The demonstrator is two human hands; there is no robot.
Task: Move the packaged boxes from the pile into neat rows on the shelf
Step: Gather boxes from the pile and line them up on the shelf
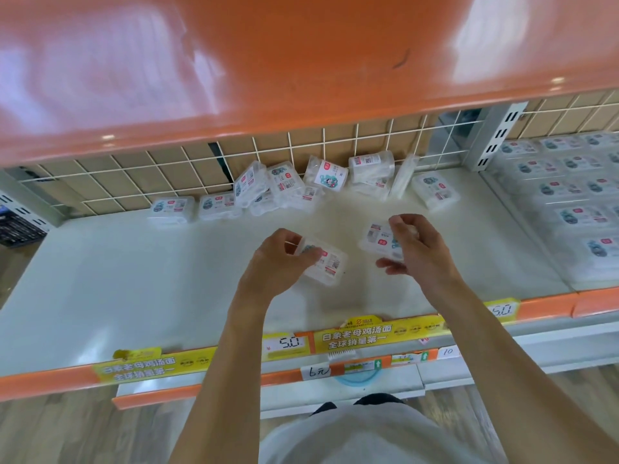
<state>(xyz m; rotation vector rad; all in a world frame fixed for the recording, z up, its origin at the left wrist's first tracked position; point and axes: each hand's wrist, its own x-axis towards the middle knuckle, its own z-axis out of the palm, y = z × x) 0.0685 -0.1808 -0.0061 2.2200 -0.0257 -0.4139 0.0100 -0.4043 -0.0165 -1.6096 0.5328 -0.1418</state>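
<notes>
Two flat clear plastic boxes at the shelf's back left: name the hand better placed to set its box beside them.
Left. The left hand grips a clear plastic box nearer that pair; the right hand, gripping another box, is farther right and would cross over.

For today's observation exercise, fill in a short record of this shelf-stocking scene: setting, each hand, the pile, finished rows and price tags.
setting: white shop shelf under an orange shelf, wire grid back
left hand: grips a clear packaged box over the shelf middle
right hand: grips a second packaged box
pile: loose boxes, flat or tilted, against the grid
finished rows: boxes laid flat in the right-hand bay
price tags: read 5.0 on the yellow edge strip
</notes>
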